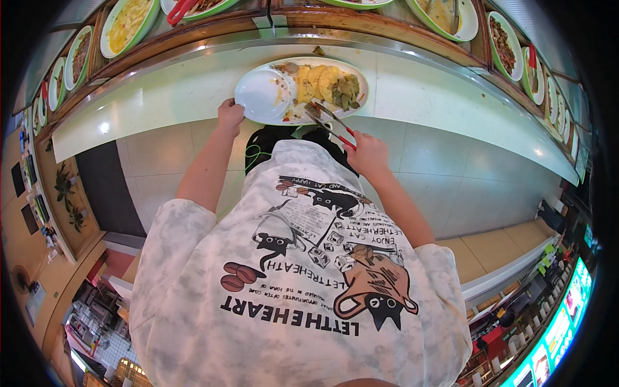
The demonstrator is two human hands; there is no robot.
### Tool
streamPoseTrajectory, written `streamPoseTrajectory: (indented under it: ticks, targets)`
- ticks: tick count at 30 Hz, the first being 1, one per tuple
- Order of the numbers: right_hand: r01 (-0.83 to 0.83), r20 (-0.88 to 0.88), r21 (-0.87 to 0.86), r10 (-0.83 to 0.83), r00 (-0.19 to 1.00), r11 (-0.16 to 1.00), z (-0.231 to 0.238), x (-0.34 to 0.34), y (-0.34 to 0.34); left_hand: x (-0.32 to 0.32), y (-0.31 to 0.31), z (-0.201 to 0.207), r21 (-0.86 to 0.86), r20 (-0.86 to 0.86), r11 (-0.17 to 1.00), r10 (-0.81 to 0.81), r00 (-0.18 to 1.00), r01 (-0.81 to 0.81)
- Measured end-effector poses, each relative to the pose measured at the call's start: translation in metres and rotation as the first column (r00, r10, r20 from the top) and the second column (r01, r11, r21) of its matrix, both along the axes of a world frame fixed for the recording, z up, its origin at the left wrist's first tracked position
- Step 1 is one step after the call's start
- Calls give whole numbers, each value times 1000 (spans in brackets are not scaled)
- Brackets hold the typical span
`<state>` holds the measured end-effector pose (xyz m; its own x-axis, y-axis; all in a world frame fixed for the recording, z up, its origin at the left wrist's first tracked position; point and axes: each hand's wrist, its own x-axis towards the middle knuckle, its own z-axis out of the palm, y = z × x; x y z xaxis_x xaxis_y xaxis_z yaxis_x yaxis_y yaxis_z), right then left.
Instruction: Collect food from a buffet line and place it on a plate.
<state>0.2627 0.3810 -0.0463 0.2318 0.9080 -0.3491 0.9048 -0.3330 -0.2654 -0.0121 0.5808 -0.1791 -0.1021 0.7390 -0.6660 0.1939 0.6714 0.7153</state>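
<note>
A white oval plate (261,87) lies on the pale counter in front of me, food filling its right half and sauce specks on its bare left half. My left hand (231,117) is closed on the plate's left rim. In my right hand (369,153) is a pair of tongs with red handles (336,122); the metal tips reach over the plate's near right side. At the tips is dark, leafy food; whether they grip a piece I cannot tell. Yellow round pieces of food (317,82) sit mid-plate, beside crumpled green-brown leaves (346,91) at the right.
Beyond the pale counter (438,90) runs a wooden-edged ledge with several green-rimmed dishes, one of yellow food (129,24) and one of soupy food (443,16). Other red-handled tongs (184,9) rest in a dish. A leafy scrap (318,49) lies behind the plate. Tiled floor (419,151) shows below.
</note>
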Motion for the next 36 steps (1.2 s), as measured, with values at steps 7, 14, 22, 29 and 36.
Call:
streamPoseTrajectory:
  ticks: [7, 14, 22, 29, 36]
  targets:
    - [-35, 62, -77, 39, 997, 996, 2, 3, 7, 1, -7, 2, -15, 0, 1000, 25, 1000, -25]
    - [157, 13, 95, -159, 987, 983, 12, 30, -10, 4, -11, -2, -10, -15, 1000, 7, 1000, -8]
    - [310, 109, 35, -312, 944, 950, 13, 50, -2, 7, -12, -18, 14, -25, 999, -43, 999, 44]
    - [374, 82, -56, -369, 926, 926, 11, 57, 10, 10, -13, -19, 6, -2, 999, -43, 999, 43]
    - [334, 66, -97, -329, 942, 938, -10, 71, 4, 20, -11, -6, -10, 43, 999, -52, 998, 53]
